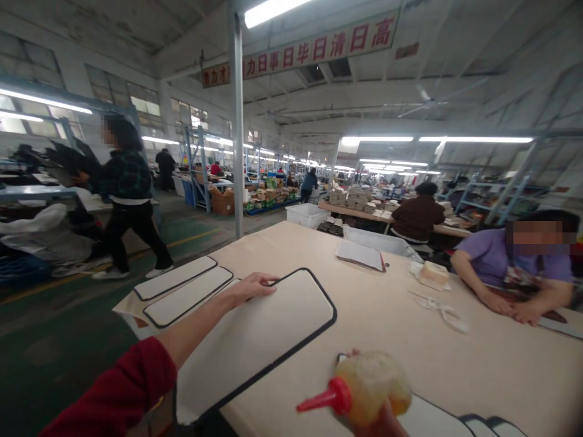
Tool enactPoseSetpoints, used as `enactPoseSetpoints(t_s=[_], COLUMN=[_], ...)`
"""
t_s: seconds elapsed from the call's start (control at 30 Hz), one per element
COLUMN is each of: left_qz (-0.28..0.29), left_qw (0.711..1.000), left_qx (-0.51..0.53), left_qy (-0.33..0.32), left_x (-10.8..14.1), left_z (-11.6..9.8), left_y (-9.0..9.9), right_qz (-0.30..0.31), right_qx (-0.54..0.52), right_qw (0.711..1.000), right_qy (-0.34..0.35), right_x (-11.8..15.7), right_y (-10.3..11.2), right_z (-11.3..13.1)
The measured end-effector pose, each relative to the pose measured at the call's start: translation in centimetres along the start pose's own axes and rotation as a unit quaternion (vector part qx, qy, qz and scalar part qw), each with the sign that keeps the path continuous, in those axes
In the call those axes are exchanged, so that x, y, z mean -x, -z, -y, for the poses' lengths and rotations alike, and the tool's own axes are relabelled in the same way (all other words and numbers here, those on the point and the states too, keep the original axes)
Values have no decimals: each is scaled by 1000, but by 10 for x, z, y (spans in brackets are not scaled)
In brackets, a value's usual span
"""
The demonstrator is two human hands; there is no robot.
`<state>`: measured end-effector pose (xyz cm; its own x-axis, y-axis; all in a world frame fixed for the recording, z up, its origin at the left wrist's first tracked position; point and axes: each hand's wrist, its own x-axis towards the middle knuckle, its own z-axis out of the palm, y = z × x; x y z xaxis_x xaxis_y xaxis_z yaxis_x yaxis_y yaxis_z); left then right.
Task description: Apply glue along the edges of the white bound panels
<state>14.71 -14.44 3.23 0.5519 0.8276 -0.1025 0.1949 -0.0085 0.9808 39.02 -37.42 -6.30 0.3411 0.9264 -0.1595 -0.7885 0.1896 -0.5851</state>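
A large pale panel with a dark edge point(268, 328) is held by my left hand point(254, 287), whose fingers are closed on its far edge. The panel slants over the near side of the table. My right hand point(385, 422) is wrapped round a squeeze bottle point(376, 382) of yellowish glue-like liquid; its red nozzle points left. Most of that hand is hidden by the bottle. Two narrower dark-edged panels point(189, 297) lie at the table's left corner. More dark-edged pieces point(432, 419) lie under and right of the bottle.
Across the table point(310, 243), a person in purple works at the right edge. A stack of sheets point(361, 255), a yellowish block point(434, 275) and white straps point(441, 309) lie farther back. A metal post point(237, 133) stands behind the table; another person walks at left.
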Motion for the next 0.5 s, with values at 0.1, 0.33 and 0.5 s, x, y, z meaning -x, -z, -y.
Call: enactPoseSetpoints(t_s=[0.1, 0.33, 0.5], left_qz=[45, 133, 167], left_qw=[998, 990, 985], left_qx=[27, 3, -35], left_qy=[25, 42, 31], left_x=[24, 67, 77], left_z=[0, -21, -32], left_y=[13, 27, 34], right_qz=[-102, -49, 3], right_qx=[59, 164, 211], right_qw=[987, 955, 949], right_qy=[112, 241, 232], right_x=[0, -12, -15], right_y=[-18, -63, -68], right_z=[50, 98, 99])
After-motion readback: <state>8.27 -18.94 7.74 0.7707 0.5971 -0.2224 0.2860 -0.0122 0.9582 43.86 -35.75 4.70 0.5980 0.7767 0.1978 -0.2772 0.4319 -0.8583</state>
